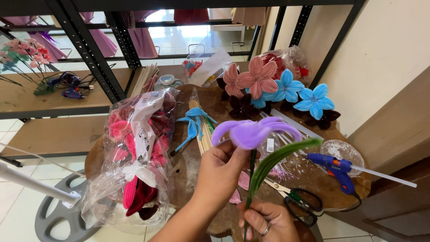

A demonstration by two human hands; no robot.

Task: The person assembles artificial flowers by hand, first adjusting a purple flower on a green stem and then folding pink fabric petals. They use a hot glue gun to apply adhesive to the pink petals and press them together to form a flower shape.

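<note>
My left hand (221,168) pinches the base of a purple fabric flower (251,132) held up over the wooden table (188,166). Below it, my right hand (264,219), with a ring on one finger, grips the flower's dark stem (249,179) together with a long green leaf (277,157) that arches up to the right. Both hands are closed on the same flower, above the table's near edge.
A clear bag of red and pink petals (134,157) lies at the left. Pink, blue and dark finished flowers (273,87) sit at the back. A blue glue gun (336,170), scissors (300,201), wooden skewers (204,130) and a metal shelf (89,58) surround the work spot.
</note>
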